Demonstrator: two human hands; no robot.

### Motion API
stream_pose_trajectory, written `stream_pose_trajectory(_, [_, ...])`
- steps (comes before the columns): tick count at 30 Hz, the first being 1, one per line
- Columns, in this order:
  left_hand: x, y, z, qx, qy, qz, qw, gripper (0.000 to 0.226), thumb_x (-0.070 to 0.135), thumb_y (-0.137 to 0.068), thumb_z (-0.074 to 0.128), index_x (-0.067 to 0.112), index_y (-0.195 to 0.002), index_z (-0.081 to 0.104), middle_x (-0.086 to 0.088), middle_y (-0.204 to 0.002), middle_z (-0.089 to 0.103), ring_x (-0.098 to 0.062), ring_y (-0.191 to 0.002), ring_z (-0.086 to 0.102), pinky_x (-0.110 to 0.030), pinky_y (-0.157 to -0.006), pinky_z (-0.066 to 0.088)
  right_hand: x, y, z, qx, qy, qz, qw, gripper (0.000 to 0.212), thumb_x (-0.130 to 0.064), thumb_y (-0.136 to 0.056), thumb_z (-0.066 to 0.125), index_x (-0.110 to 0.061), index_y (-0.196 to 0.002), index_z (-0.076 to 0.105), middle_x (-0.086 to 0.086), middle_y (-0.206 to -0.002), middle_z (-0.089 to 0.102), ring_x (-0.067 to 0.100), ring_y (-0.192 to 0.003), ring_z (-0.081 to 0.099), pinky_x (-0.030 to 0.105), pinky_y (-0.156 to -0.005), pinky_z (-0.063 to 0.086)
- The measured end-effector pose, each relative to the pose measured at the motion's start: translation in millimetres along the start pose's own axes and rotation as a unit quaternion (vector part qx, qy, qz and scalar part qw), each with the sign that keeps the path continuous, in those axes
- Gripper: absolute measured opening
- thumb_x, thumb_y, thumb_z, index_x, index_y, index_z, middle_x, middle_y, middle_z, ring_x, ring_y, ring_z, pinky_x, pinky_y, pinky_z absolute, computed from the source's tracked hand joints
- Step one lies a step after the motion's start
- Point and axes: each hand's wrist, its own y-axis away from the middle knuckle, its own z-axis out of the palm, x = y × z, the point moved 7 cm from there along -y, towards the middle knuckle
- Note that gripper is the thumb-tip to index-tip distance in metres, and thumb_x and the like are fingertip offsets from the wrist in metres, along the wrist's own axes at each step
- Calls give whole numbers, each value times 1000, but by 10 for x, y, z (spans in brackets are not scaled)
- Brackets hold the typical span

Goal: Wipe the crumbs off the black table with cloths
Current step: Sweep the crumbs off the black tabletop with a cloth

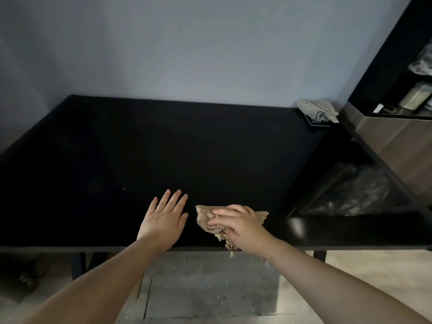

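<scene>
Item: table [163, 141], black, being wiped. Cloth [203, 218], tan, bunched, is lying at the front edge right of the middle, with one end trailing over that edge. Right hand [240, 224] is gripping it, fingers curled over the bunch and pressing down. Left hand [163, 220] is resting flat just beside it, fingers straight and spread, holding nothing. One pale crumb [123, 188] is showing left of the hands, back from the front edge; others are too small to tell. Second cloth [319, 109] is sitting at the far right corner, untouched. Handling note: the cloth is probably working best spread wider, pulling in straight overlapping strokes toward the front edge, with the free hand cupping below it so that crumbs are not dropping onto the floor [210, 288].
</scene>
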Motion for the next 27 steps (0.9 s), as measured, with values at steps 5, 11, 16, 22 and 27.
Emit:
stream_pose_trajectory(5, [35,70,34,-10,-3,1,1000,55,41,-103,16,25,-151,-6,5,-159,-11,-17,-145,-16,-38,-118,-5,-95,187,53,-12,1,0,1000,45,-8,-94,43,-37,-127,55,-19,-144,38,4,-130,22,21,-101,5])
stream_pose_trajectory(11, [53,143,51,-20,-2,8,1000,56,40,-103,17,24,-151,-7,4,-159,-11,-18,-145,-16,-38,-120,-4,-213,337,99,-8,-1,-7,1000,42,-10,-94,45,-35,-127,56,-18,-144,39,7,-130,24,23,-102,9])
stream_pose_trajectory(16, [67,170,38,-26,-1,10,1000,56,40,-103,18,24,-150,-7,3,-159,-12,-18,-145,-16,-39,-120,-4,-303,405,110,-21,-25,-36,999,39,-10,-89,52,-33,-118,64,-19,-138,47,7,-124,32,25,-103,15])
stream_pose_trajectory(22, [54,190,42,-19,15,21,999,55,40,-103,18,25,-151,-5,5,-159,-10,-16,-145,-16,-37,-119,-5,-168,316,-165,102,26,13,994,33,-22,-82,54,-32,-110,67,-15,-128,56,11,-113,41,33,-92,27])
stream_pose_trajectory(27, [56,205,42,-11,18,19,1000,54,39,-103,18,26,-151,-5,6,-159,-10,-16,-145,-15,-36,-119,-5,-50,296,-83,121,65,102,985,43,-24,-88,52,-42,-127,53,-17,-142,40,13,-123,35,34,-98,24])
